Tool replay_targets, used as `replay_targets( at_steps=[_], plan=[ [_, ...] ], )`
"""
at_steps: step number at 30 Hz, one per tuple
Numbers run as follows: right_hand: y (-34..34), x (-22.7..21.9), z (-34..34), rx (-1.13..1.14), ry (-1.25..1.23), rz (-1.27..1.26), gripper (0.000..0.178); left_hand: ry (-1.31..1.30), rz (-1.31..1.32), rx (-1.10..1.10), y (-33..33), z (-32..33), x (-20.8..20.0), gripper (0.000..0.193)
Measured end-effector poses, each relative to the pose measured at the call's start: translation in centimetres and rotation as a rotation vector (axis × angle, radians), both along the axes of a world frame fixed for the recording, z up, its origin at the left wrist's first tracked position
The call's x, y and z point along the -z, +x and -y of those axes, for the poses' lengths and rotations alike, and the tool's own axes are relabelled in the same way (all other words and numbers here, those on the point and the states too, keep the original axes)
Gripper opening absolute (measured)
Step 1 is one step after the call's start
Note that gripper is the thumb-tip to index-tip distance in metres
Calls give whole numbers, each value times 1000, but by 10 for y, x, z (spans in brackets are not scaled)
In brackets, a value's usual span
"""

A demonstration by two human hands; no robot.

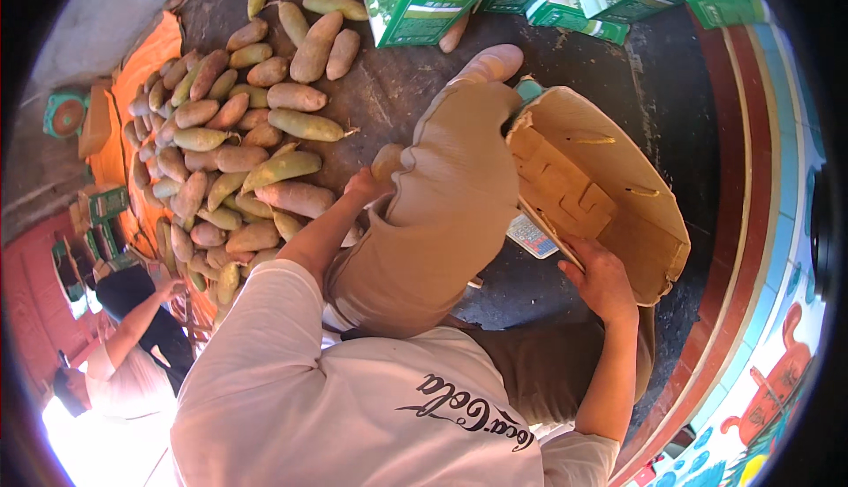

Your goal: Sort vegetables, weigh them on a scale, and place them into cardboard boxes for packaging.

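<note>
A large heap of long, thick radish-like roots [252, 160], some green and some pinkish-brown, lies to my left. My left hand [367, 186] reaches past my bent knee at the heap's right side. Its fingers close around a brownish root [387, 162], partly hidden by my trouser leg. On the right, an open-topped cardboard box [618, 169] stands tilted, with brown inner walls and slots in its far side. My right hand [601, 279] grips the near edge of that box, thumb along the rim.
Under the box's near side shows a scale panel [532, 237]. Green and white printed cartons [424, 1] stand at the far side. Orange sheeting [115, 133] borders the heap. Another person [132, 337] works at the lower left. A tiled ledge [738, 222] runs along the right.
</note>
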State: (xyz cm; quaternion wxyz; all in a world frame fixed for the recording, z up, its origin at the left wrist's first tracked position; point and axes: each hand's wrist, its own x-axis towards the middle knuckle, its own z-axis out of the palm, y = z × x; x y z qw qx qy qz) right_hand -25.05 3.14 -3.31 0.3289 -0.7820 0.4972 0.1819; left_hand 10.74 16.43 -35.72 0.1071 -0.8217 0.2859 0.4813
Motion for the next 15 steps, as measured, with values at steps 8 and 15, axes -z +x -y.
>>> replay_targets(
  at_steps=[8,15],
  plan=[
    [25,13,-5,-169,-122,-11,31,-468,172,794,149,-85,94,38],
    [5,20,-10,-217,-224,-9,20,-794,-285,-494,61,67,-264,51]
  ],
)
